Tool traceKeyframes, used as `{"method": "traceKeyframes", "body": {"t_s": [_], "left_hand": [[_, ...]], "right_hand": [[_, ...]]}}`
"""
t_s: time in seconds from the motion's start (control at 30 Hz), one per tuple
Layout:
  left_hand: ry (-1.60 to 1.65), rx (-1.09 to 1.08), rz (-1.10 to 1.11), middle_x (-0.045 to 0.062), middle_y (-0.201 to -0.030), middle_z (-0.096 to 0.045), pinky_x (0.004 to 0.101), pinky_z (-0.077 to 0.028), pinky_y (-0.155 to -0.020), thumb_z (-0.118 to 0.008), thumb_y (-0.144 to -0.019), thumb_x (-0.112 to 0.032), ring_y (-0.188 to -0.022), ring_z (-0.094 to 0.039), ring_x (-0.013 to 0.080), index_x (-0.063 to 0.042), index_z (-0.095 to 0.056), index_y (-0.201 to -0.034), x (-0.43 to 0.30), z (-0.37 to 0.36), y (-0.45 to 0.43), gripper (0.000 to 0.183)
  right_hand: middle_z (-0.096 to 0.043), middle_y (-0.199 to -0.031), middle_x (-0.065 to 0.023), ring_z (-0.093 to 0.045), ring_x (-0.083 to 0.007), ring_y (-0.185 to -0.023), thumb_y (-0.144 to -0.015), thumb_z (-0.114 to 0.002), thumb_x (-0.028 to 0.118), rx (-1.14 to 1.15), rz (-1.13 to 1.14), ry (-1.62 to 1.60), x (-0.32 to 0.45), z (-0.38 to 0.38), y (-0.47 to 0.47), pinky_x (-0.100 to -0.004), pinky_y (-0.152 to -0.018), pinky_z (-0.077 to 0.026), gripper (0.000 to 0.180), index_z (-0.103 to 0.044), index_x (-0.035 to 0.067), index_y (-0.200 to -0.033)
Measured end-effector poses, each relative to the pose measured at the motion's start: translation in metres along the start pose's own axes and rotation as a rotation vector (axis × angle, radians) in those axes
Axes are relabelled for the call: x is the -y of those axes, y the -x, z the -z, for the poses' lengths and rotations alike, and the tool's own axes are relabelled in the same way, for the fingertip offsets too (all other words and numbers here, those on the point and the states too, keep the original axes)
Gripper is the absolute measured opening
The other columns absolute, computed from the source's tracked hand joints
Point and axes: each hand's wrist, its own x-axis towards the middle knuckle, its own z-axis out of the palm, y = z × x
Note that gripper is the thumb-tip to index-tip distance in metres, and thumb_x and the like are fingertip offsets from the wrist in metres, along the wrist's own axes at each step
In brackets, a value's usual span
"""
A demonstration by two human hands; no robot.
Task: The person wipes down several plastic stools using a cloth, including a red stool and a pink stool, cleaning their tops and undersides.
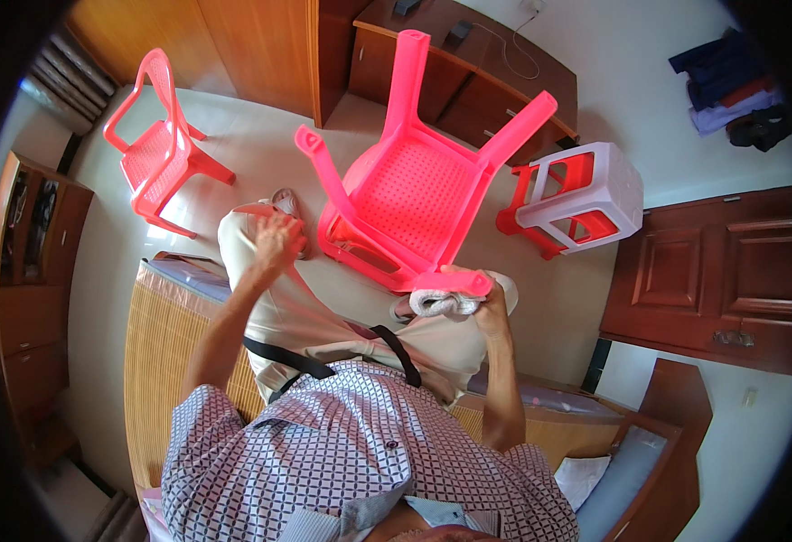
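Observation:
A bright pink plastic chair point(413, 193) is upturned before my knees, its underside and legs facing me. My right hand point(492, 305) grips the chair leg closest to my body. Between that hand and the leg is a folded whitish cloth point(440, 303), pressed to the leg's side. My left hand point(278, 238) holds nothing and rests at my left knee, apart from the chair; its fingers are spread, though partly blurred. A backrest or arm part of the chair lies underneath, mostly hidden by the seat.
Another pink plastic armchair point(155, 152) stands upright at the left. To the right are stacked white and red plastic stools point(582, 196). A wooden desk point(460, 54) with a cable is beyond the chair. The bed with a bamboo mat point(158, 366) is beneath me.

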Motion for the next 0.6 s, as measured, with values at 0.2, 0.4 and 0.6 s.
{"method": "traceKeyframes", "body": {"t_s": [0.2,0.4,0.6], "left_hand": [[0.006,-0.139,0.117,0.017,-0.134,-0.065,0.0524,-0.036,-0.114,-0.078,-0.087,-0.024,-0.137,-0.053,0.0359,-0.007,-0.073,-0.118,0.033,0.066,0.019,0.036],[-0.085,-0.168,0.227,0.014,-0.13,-0.066,0.053,-0.04,-0.109,-0.075,-0.089,-0.032,-0.132,-0.056,0.0329,-0.006,-0.073,-0.115,0.029,0.062,0.011,0.036],[0.011,-0.229,0.366,0.014,-0.118,-0.068,0.0512,-0.044,-0.101,-0.072,-0.09,-0.028,-0.122,-0.06,0.0337,-0.005,-0.074,-0.11,0.043,0.048,0.006,0.03]], "right_hand": [[-0.074,-0.126,-0.0085,-0.068,-0.0161,-0.113,-0.081,-0.064,-0.015,0.08,-0.037,0.175,0.033,0.061,0.017,-0.0322,-0.103,-0.051,0.042,-0.071,-0.001,-0.12],[-0.076,-0.107,-0.0086,-0.072,-0.019,-0.101,-0.082,-0.074,0.001,-0.193,-0.081,0.577,0.025,0.12,-0.091,-0.036,-0.093,-0.056,0.033,-0.071,0.002,-0.115],[-0.077,-0.113,-0.0193,-0.074,-0.0386,-0.105,-0.086,-0.072,0.009,-0.21,0.152,0.909,-0.017,0.037,-0.277,-0.0461,-0.089,-0.057,0.036,-0.07,0.007,-0.122]]}}
